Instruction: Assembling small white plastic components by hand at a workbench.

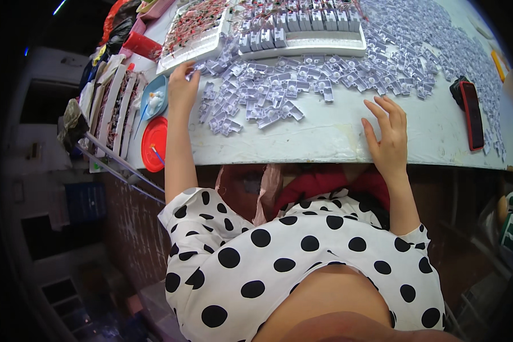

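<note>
At the near left corner of a white foam tray full of red-wired parts is my left hand. Its thumb stands apart from the bent fingers, and nothing shows between them. Whether the fingertips touch the tray is unclear. Just right of that hand spreads a loose layer of small pale plastic housings. My right hand hovers over the table's near edge, fingers spread and holding nothing. A second white foam tray at the far middle carries rows of upright housings with wires.
A big heap of housings covers the table's far right. A phone in a red case lies at the right. On the left are a blue bowl with white stuff, a red lid with a thin blue stick, and stacked trays.
</note>
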A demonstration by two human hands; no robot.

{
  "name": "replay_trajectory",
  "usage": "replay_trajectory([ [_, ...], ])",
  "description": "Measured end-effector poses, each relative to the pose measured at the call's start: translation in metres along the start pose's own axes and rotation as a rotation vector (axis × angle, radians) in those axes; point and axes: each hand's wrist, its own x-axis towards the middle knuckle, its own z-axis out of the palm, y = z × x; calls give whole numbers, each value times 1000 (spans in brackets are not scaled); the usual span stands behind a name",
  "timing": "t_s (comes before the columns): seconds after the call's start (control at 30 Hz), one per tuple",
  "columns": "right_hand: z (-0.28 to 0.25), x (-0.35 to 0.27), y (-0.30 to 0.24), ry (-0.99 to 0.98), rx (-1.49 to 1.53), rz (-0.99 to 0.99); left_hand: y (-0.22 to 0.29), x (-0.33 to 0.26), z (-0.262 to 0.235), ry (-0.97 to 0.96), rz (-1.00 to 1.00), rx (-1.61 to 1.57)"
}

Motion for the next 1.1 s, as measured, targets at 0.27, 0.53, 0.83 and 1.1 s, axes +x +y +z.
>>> replay_trajectory([
  [0.27,1,4,-1,15,8,3,11,6,8,-63,147,251],
  [0.53,1,4,-1,20,14,16,-13,14,10,-80,118,221],
  [0.83,-1,4,-2,-5,18,19,3,56,0,101,76,141],
  [1.1,-2,4,-4,-31,8,31,-5,98,38,-59,86,6],
])
